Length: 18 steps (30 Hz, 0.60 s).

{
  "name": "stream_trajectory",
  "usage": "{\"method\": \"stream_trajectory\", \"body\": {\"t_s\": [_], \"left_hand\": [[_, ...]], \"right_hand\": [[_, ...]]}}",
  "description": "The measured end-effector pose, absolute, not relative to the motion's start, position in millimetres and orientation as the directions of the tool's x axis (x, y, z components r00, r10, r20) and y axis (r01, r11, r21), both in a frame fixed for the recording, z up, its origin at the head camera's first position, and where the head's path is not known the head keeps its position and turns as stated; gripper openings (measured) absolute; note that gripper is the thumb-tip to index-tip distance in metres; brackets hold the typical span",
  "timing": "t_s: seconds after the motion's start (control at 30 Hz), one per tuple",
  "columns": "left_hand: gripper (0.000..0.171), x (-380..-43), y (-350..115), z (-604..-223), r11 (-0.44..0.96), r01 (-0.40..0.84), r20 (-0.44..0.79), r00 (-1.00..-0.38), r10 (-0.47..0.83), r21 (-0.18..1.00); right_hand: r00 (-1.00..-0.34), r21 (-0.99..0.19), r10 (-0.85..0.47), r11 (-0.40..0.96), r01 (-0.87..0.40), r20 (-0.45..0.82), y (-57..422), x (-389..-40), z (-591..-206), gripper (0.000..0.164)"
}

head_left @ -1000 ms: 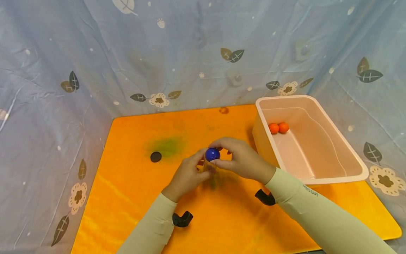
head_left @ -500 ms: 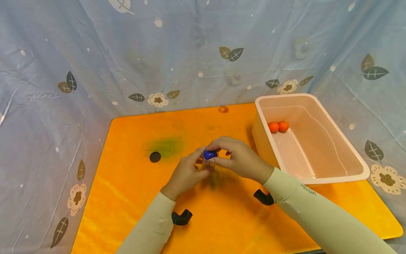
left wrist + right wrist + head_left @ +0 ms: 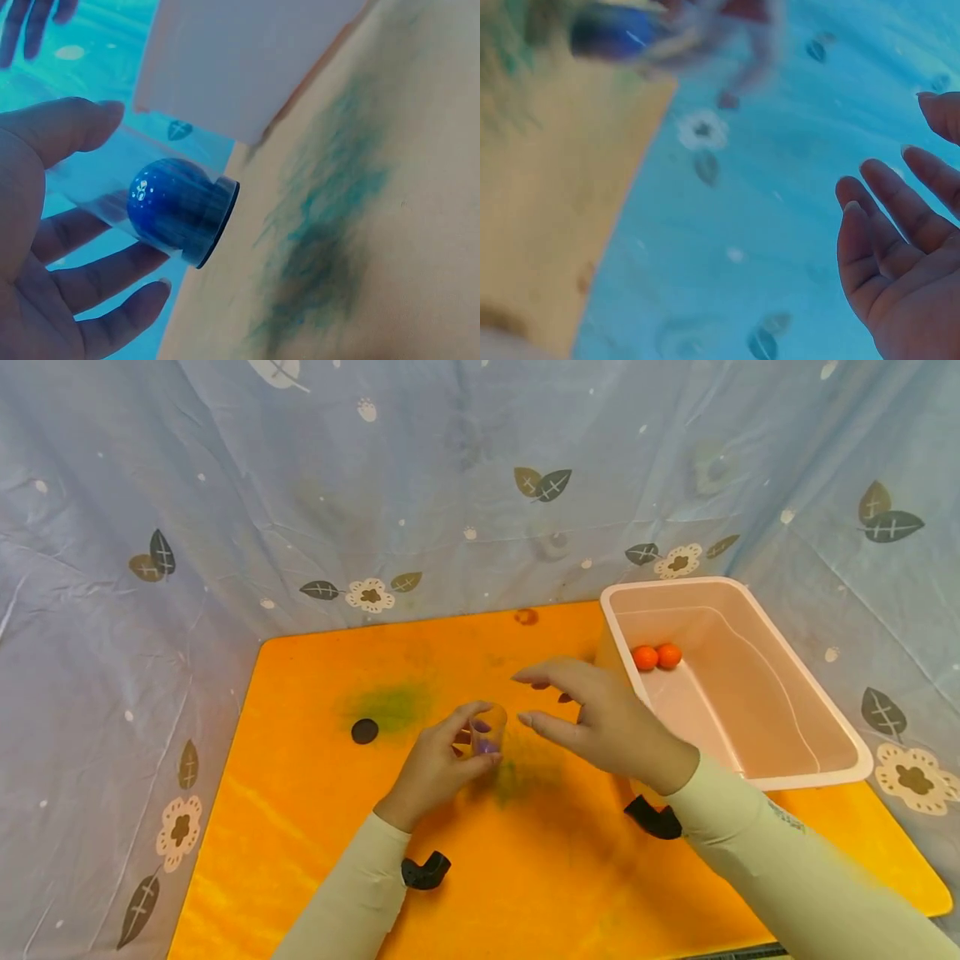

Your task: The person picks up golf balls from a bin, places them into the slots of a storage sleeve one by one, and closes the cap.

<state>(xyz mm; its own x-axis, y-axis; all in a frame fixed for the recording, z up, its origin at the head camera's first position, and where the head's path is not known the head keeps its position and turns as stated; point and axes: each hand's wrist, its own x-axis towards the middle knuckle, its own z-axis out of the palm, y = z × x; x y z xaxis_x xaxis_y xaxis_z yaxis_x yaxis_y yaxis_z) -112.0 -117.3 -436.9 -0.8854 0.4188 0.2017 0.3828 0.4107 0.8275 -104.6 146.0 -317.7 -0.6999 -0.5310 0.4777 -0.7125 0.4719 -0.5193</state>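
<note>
While the left grip [image 3: 433, 766] pinches the tube [image 3: 494, 725], likely to steady 1 ball [image 3: 169, 201] inside, the right grip [image 3: 617, 725] (spread, empty) hangs apart at 3 o'clock.

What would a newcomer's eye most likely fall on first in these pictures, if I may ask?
Probably the bright orange table, and near its middle the blue ball at the bottom of a clear cup held in the left hand. Next might come the large pink tub at the table's right, with two orange balls side by side near its left wall.
</note>
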Motion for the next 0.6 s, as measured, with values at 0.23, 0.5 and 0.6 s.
{"method": "stream_trajectory", "body": {"t_s": [0.23, 0.5, 0.6], "left_hand": [[0.063, -114.5, -117.0, -439.3, 0.421, 0.354, 0.171, -0.895, 0.412, 0.835], [0.065, -115.5, -119.0, -446.5, 0.423, 0.306, 0.134, -0.912, 0.388, 0.853], [0.066, -116.9, -119.6, -448.9, 0.426, 0.294, 0.129, -0.918, 0.375, 0.856]], "right_hand": [[-0.769, -0.544, -0.424, 0.544, -0.639, 0.479, 184.7, -109.1, -265.6, 0.063], [-0.871, -0.541, -0.301, 0.691, -0.48, 0.388, 226.5, -134.1, -227.6, 0.094], [-0.923, -0.577, -0.243, 0.724, -0.377, 0.298, 244.7, -156.4, -224.8, 0.101]]}}
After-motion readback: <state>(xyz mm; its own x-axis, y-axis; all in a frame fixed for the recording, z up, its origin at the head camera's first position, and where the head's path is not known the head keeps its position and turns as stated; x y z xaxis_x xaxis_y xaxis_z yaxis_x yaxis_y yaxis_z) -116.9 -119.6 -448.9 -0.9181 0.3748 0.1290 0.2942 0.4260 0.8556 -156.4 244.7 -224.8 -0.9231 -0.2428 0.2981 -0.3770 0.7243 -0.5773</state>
